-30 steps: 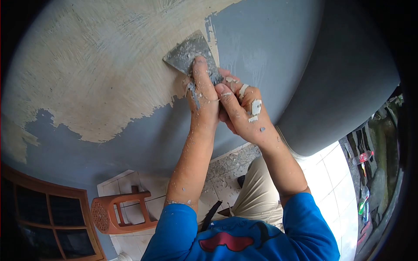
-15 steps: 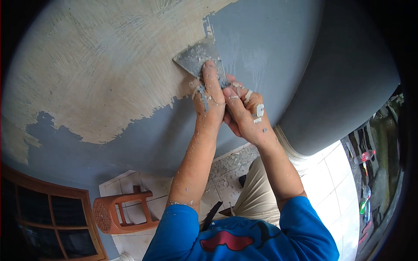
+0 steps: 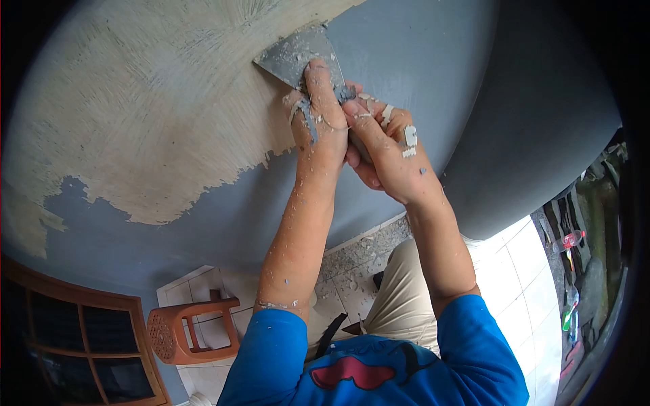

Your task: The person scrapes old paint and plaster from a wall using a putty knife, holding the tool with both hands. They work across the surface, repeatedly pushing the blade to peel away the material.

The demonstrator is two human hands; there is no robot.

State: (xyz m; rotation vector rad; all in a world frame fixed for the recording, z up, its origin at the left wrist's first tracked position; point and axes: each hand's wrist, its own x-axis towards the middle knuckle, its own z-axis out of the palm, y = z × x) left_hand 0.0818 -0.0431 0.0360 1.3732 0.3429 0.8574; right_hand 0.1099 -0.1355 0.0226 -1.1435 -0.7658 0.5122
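Note:
A wide metal scraper (image 3: 288,57), its blade dusted with paint crumbs, lies against the wall at the border between bare plaster (image 3: 169,108) and grey-blue paint (image 3: 399,54). My left hand (image 3: 318,118) is closed on it, thumb pressed along the blade. Wrapped round the handle is my right hand (image 3: 389,145), just to the right and lower; the handle is mostly hidden. Paint flakes cling to both hands and forearms.
A rounded dark grey column (image 3: 542,122) bulges out at the right. Below stand an orange-brown plastic stool (image 3: 193,331) and a wood-framed window (image 3: 84,338). Paint debris (image 3: 352,271) litters the floor tiles. Plastic bottles (image 3: 569,241) lie among rocks at far right.
Both hands and the scraper have moved up the wall and slightly left. The strip of paint above the blade has come off, and the grip looks the same.

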